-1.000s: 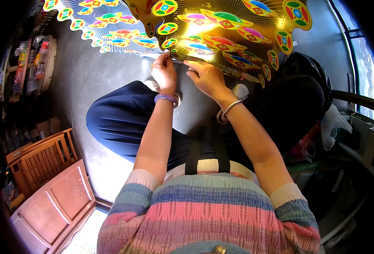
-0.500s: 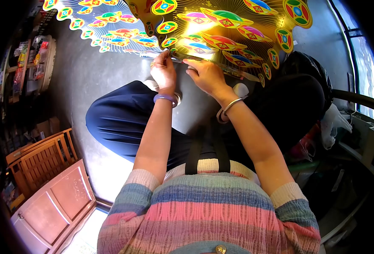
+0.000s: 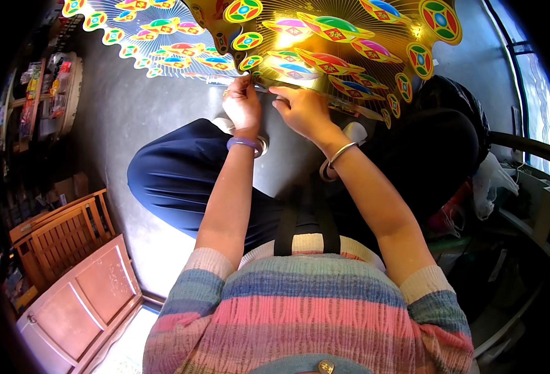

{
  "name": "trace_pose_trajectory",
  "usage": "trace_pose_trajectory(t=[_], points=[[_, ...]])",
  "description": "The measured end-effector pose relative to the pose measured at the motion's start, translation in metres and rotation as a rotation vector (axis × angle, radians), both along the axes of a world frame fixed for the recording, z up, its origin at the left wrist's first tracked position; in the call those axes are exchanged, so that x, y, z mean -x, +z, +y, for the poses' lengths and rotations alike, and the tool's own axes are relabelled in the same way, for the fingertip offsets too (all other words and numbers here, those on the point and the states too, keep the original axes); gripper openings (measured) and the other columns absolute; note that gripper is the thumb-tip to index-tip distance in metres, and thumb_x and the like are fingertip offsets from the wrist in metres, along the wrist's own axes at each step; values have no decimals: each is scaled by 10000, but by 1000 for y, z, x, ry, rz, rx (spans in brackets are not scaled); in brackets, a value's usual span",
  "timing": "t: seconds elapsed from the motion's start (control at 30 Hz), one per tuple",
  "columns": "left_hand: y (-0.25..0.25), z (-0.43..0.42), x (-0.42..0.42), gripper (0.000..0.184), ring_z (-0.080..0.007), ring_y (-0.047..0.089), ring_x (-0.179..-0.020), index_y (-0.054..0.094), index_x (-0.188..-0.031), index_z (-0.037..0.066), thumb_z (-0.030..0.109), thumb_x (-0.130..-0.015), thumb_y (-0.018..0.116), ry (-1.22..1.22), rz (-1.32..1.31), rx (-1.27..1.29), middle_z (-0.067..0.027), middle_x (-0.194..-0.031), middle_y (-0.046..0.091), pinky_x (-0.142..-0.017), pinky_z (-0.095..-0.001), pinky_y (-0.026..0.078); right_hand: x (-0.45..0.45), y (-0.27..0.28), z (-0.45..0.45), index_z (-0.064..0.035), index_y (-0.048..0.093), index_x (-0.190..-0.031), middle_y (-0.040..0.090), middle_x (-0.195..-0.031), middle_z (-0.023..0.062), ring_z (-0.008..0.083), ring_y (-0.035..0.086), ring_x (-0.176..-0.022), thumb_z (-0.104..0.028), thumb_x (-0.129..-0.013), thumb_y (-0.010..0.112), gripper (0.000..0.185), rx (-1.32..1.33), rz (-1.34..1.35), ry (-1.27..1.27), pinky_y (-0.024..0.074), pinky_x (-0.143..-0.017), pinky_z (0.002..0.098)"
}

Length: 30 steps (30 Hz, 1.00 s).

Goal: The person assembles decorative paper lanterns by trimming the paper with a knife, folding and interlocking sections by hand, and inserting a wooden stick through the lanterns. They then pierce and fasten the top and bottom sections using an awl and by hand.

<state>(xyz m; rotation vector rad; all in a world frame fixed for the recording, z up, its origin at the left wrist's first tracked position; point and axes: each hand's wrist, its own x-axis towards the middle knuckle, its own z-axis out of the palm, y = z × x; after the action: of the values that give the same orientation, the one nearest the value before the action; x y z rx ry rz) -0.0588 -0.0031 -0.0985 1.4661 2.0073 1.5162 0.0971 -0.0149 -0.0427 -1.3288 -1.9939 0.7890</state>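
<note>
A shiny gold sheet [image 3: 325, 47] with colourful printed shapes and a scalloped edge fills the top of the view. Beside it on the left, a silvery part [image 3: 169, 43] carries the same kind of shapes. My left hand [image 3: 242, 107], with a purple bangle at the wrist, pinches at the lower edge where the two parts meet; what is between the fingertips is too small to tell. Just right of it, my right hand [image 3: 303, 111] has its fingers bent at the gold sheet's lower edge, index finger pointing left. Whatever it grips is hidden.
Grey floor [image 3: 163, 100] lies under the sheet and between my knees. Shelves with packets [image 3: 51, 93] stand at the left, above a wooden slatted chair [image 3: 66, 234] and a reddish wooden panel [image 3: 82, 305]. A black bag [image 3: 452, 103] and a white plastic bag [image 3: 490, 184] are at the right.
Both hands keep almost the same place and grip. The gold sheet's right part has shifted very slightly to the right.
</note>
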Motion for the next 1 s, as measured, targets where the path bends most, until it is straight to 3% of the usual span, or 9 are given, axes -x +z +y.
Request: trace_pose_trajectory(t=[0.1, 0.2, 0.3, 0.5, 0.6, 0.7, 0.8, 0.9, 1.0], points=[[-1, 1, 0, 130, -249, 636, -735, 650, -877, 60, -6, -768, 624, -4, -8, -8, -110, -784, 656, -698, -337, 499, 1, 3, 1, -196, 650, -1058, 648, -824, 131, 311, 636, -747, -252, -781, 632, 284, 61, 81, -16, 510, -649, 414], [2, 2, -1, 137, -261, 632, -734, 649, -870, 55, -19, -762, 612, 1, 22, 16, -113, -783, 652, -696, -342, 497, 1, 20, 0, -183, 671, -1036, 665, -874, 138, 304, 639, -784, -235, -780, 625, 265, -38, -293, 0, 507, -682, 401], [12, -1, -5, 142, -277, 631, -739, 647, -869, 53, -22, -759, 599, 8, 31, 21, -118, -783, 651, -699, -350, 495, 2, 20, 4, -199, 673, -1040, 667, -879, 128, 302, 642, -784, -225, -778, 623, 268, -136, -422, 32, 508, -685, 402], [13, 0, -5, 136, -287, 630, -755, 643, -863, 53, -14, -756, 591, 18, 82, 47, -118, -795, 655, -720, -360, 495, 0, 12, 6, -218, 655, -1060, 653, -852, 112, 303, 642, -740, -234, -779, 625, 283, 162, -8, -5, 517, -645, 406], [11, 1, -4, 144, -284, 634, -755, 640, -866, 54, -20, -751, 594, 15, 95, 43, -117, -798, 659, -719, -360, 498, 2, 22, 2, -171, 677, -1041, 664, -856, 159, 309, 646, -788, -230, -768, 622, 285, -43, -315, 7, 509, -689, 407], [12, 1, -3, 148, -282, 636, -746, 639, -867, 56, -24, -752, 595, 14, 102, 44, -117, -794, 662, -710, -358, 502, 5, 16, 2, -169, 678, -1042, 664, -862, 158, 316, 644, -789, -232, -768, 621, 287, -143, -426, 17, 510, -695, 406], [15, 0, -5, 142, -278, 638, -731, 638, -866, 58, -23, -757, 597, 17, 72, 44, -120, -790, 664, -701, -356, 505, 6, 2, 5, -188, 663, -1053, 650, -838, 131, 308, 640, -732, -232, -774, 633, 284, 101, 71, -22, 515, -651, 412], [12, 1, -3, 130, -273, 638, -723, 637, -861, 59, -17, -763, 600, 22, 72, 63, -121, -783, 663, -696, -354, 504, 6, -1, 9, -175, 673, -1035, 632, -801, 155, 314, 637, -708, -195, -765, 585, 285, 161, 156, -14, 509, -621, 404], [8, 2, -2, 122, -268, 639, -723, 636, -857, 60, -13, -764, 605, 20, 94, 34, -119, -772, 662, -692, -351, 503, 6, 14, 5, -176, 677, -1053, 658, -815, 171, 316, 640, -745, -213, -766, 601, 299, -126, -276, 13, 507, -647, 402]])
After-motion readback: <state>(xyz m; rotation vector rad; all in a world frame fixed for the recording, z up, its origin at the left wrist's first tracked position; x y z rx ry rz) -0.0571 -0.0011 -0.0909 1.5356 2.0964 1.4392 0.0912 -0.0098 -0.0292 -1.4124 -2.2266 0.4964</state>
